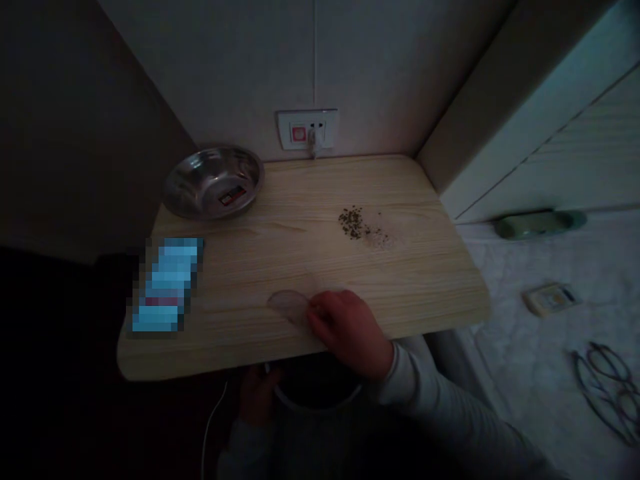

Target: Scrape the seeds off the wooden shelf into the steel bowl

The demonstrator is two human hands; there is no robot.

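My right hand [347, 330] is closed near the front edge of the wooden table, its fingers pinched at the side of a thin, see-through rounded piece [289, 305]. That piece is faint and its kind is unclear. Farther back on the tabletop lies a scatter of small dark bits [353, 221], with paler grains [383, 239] beside them. Below the front edge, in deep shadow, my left hand [257, 395] is at the side of a dark open container [320, 408] with a light rim. Its fingers are mostly hidden.
A shiny metal bowl [214, 183] stands at the table's [280, 257] back left, and a lit phone [167, 283] lies in front of it. A plug sits in the wall socket [307, 130]. Right, a bed [500, 267] holds a green bottle [530, 225], a small box [551, 299] and cables [607, 393].
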